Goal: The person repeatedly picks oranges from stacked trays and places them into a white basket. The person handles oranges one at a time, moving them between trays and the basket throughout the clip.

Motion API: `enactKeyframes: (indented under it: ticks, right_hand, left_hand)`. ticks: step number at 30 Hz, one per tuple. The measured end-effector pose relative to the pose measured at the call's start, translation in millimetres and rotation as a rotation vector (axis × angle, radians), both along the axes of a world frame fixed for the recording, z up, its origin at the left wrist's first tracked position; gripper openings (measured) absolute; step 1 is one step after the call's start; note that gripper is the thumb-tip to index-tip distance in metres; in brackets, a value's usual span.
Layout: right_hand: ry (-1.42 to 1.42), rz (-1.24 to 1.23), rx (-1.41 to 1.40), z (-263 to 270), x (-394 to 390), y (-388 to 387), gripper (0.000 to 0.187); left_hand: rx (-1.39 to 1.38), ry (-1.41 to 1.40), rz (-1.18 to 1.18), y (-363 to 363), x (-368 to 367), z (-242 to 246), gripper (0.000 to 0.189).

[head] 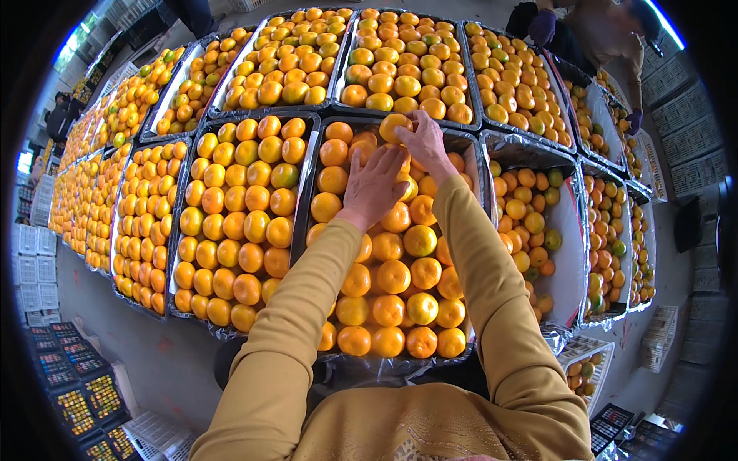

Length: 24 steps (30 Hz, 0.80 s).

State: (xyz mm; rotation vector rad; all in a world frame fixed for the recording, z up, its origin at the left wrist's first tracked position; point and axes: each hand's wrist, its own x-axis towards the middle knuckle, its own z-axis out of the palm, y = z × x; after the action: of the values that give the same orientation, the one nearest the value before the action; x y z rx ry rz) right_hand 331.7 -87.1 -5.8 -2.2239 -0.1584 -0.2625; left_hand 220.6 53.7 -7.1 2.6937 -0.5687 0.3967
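My right hand [428,143] holds an orange mandarin [394,128] at the far end of a lined crate [320,144] in front of me. Just nearer, my left hand [373,185] lies palm down with its fingers spread over the fruit in the same crate; what is under the palm is hidden. Rows of mandarins [393,276] fill the near part of this crate, their layer reaching close to the foil-lined front edge. Looser fruit shows around my fingers.
On the left stands a crate of neatly rowed mandarins [235,199]. The right-hand crate [562,253] is partly filled, its white liner showing. More full crates [406,69] adjoin behind. A person with a gloved hand [542,27] is at upper right. A white plastic basket [599,369] sits low right.
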Motion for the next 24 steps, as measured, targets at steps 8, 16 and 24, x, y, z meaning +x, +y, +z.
enactKeyframes:
  ticks: [8,16,24]
  right_hand:
    - [0.142,-0.041,-0.030,3,-2,7,0.055]
    - [0.175,-0.034,0.220,24,-10,-30,0.052]
    - [0.505,0.342,0.101,9,-61,-95,0.040]
  left_hand:
    - [0.007,0.016,0.029,1,-2,-1,0.060]
    - [0.206,-0.022,0.064,0,1,-9,0.060]
    - [0.132,-0.065,0.044,-1,3,-20,0.058]
